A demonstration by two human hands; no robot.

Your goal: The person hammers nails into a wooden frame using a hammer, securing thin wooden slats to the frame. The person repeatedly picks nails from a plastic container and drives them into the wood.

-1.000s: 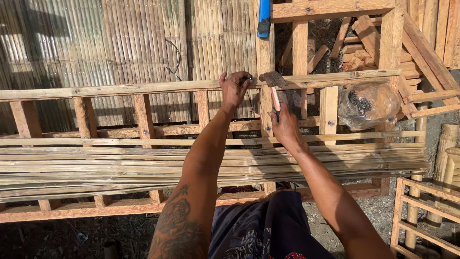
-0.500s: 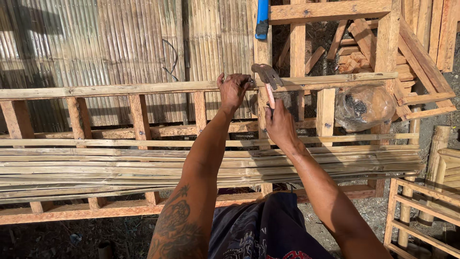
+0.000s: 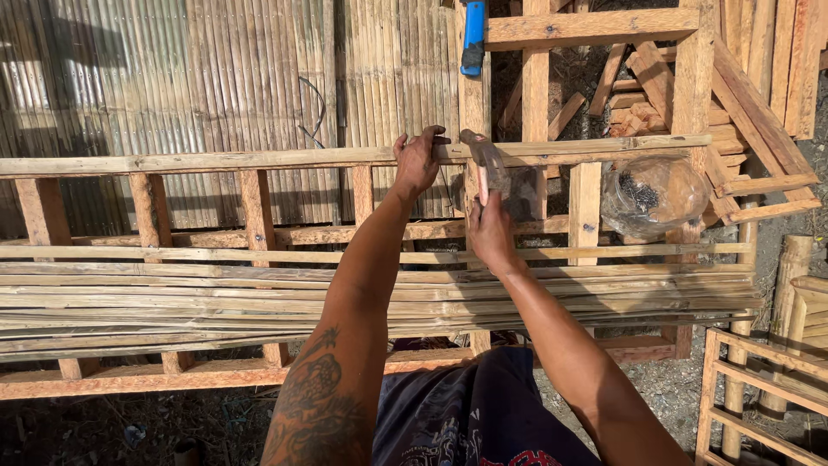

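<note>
Left hand [image 3: 417,160] reaches out, arm straight, fingers curled over the top rail [image 3: 216,160], while right hand [image 3: 490,226] grips an upright hammer [image 3: 485,160] just beside it

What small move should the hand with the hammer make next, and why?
Probably a short downward tap. The right hand holds the hammer with its head raised just beside the top rail, and the left hand grips that rail right next to it, so a gentle, well-aimed stroke seems safest for the fingers.
</note>
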